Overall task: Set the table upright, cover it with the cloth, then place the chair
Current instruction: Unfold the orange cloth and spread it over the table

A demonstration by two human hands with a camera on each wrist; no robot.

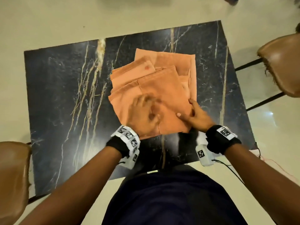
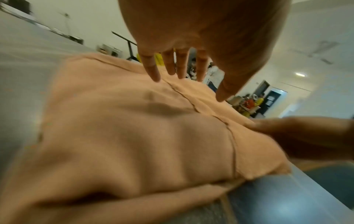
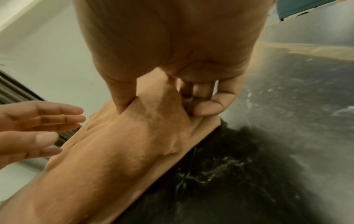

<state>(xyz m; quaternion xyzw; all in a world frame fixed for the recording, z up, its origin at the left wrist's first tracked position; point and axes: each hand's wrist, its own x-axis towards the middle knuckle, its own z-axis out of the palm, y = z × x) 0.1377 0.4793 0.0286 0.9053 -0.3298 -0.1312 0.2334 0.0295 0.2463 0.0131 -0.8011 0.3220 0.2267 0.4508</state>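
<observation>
A folded orange cloth (image 1: pixel 155 82) lies on the upright black marble table (image 1: pixel 61 88), near its middle. My left hand (image 1: pixel 144 109) hovers blurred over the cloth's near part with straight, spread fingers (image 2: pixel 180 66). My right hand (image 1: pixel 193 114) pinches the cloth's right near edge between thumb and curled fingers (image 3: pixel 210 104), bunching a fold of cloth (image 3: pixel 153 121) upward. In the left wrist view the cloth (image 2: pixel 134 136) fills the frame, with the right hand (image 2: pixel 298 136) at its right edge. Brown chairs stand at the right (image 1: pixel 282 60) and at the left (image 1: pixel 13 176).
The pale tiled floor (image 1: pixel 65 18) surrounds the table. The right chair's thin black legs (image 1: pixel 266 99) run close to the table's right edge. My dark-clothed body (image 1: pixel 170 197) stands against the near table edge. Wrist bands with cables (image 1: pixel 227 166) hang at both wrists.
</observation>
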